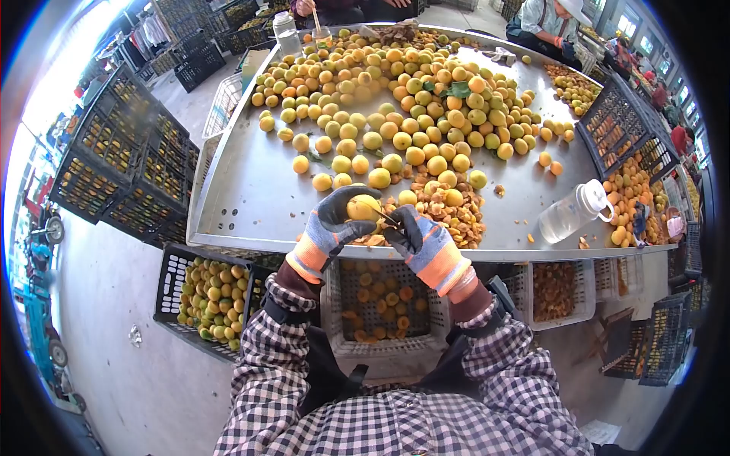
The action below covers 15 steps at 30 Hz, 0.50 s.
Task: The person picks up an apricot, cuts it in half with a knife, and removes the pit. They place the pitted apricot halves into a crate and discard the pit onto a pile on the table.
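Observation:
Over the near edge of the metal table (258, 197), my left hand (336, 220), in a grey, blue and orange glove, is closed around a yellow fruit (363, 207). My right hand (417, 234), gloved alike, pinches a thin dark tool (386, 217) whose far end touches the fruit. Its exact shape is too small to tell. Just beyond both hands lies a heap of orange fruit pieces (456, 216). A large pile of whole yellow and green fruit (426, 91) spreads behind it.
A clear bottle (576, 211) leans at the right. Below the table edge are a pale crate (388, 346) of halved fruit and a black crate (163, 292) of whole fruit. Stacked crates (122, 152) stand left. A co-worker (544, 26) in a hat is across the table.

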Tool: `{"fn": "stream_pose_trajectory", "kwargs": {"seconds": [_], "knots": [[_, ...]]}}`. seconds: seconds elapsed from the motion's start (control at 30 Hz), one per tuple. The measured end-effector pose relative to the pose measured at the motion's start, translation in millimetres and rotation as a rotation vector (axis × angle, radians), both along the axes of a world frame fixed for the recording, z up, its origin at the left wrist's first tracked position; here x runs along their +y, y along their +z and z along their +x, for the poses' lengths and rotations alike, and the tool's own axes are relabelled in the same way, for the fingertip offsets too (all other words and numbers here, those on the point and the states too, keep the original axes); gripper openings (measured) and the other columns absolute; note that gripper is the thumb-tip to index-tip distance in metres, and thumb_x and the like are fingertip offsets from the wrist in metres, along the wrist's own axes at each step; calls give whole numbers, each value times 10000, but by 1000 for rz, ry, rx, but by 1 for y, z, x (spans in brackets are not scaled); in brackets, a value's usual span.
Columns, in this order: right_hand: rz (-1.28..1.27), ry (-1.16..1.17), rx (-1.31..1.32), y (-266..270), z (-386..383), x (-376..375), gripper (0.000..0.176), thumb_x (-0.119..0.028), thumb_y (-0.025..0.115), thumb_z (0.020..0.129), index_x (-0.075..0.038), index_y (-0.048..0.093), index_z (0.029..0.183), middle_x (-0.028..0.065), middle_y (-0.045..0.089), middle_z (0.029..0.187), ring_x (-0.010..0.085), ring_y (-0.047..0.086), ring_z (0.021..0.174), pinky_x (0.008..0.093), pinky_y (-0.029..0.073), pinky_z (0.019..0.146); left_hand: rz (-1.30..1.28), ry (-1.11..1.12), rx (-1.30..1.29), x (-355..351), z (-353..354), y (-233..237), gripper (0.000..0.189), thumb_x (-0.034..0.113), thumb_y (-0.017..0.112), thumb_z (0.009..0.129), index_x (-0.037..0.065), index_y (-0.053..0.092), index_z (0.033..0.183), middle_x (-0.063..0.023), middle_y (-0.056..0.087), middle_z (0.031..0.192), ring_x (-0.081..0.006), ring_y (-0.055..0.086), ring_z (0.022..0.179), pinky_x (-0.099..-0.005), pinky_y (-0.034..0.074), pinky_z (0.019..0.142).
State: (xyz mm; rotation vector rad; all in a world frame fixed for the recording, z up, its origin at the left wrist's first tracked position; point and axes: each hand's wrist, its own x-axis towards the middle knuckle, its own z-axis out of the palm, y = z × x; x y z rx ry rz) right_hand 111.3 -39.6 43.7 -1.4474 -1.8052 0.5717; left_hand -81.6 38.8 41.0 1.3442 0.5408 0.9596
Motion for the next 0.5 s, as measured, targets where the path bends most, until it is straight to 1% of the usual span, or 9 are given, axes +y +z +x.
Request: {"fn": "stream_pose_trajectory", "kwargs": {"seconds": [0.07,0.1,0.13,0.2,0.23,0.3,0.37,0.47,0.5], "knots": [[21,18,19,-4,-2,0,239,-137,640,879,-33,550,1074,187,652,864,384,641,793,436,503,643,-11,12,7,-1,2,-1,593,20,792,734,-14,533,1266,-63,622,1167,-122,586,1051,-285,492,923],[48,34,42,-8,-4,0,281,-198,637,891,-46,552,1112,213,639,845,404,634,779,476,499,625,-50,17,-41,-3,5,-1,563,72,778,760,-14,535,1260,-70,623,1168,-133,595,1042,-289,488,924],[120,20,133,-18,-9,1,261,-171,643,881,-54,552,1095,210,639,824,408,633,781,478,499,628,-88,19,-86,-6,8,-1,539,123,763,785,-15,538,1254,-77,625,1169,-144,603,1033,-294,483,926],[118,5,131,-28,-14,3,265,-115,646,862,-42,557,1101,191,640,882,386,634,815,439,507,661,-155,16,-190,-16,19,-4,510,275,675,882,-18,532,1275,-100,632,1165,-198,597,1087,-316,444,977],[118,1,127,-30,-14,4,278,-59,650,844,-30,562,1106,172,640,939,364,635,850,400,515,694,-153,11,-190,-20,22,-4,510,275,675,882,-18,532,1275,-100,632,1165,-198,597,1087,-316,444,977],[130,-34,67,-28,-13,4,287,-57,653,833,-33,564,1105,175,627,972,360,630,882,400,512,703,-282,-17,-280,-24,26,4,522,307,677,881,-19,536,1264,-89,636,1142,-193,591,1085,-302,439,969],[209,-39,37,-19,-9,3,216,-177,631,886,-55,568,1052,212,634,818,397,633,788,464,497,614,-269,-21,-241,-20,21,12,517,290,697,861,-17,546,1249,-78,637,1130,-181,595,1069,-300,443,965],[217,23,53,-13,-4,1,238,-194,626,893,-59,563,1079,203,622,785,398,629,768,459,496,605,-106,-92,-30,-5,12,9,532,101,792,750,-11,572,1221,-78,638,1146,-146,611,1022,-285,495,907],[211,27,52,-14,-3,0,238,-194,626,893,-59,563,1079,203,622,785,398,629,768,459,496,605,-112,-88,-31,-5,12,7,532,101,792,750,-11,572,1221,-78,638,1146,-146,611,1022,-285,495,907]]}}
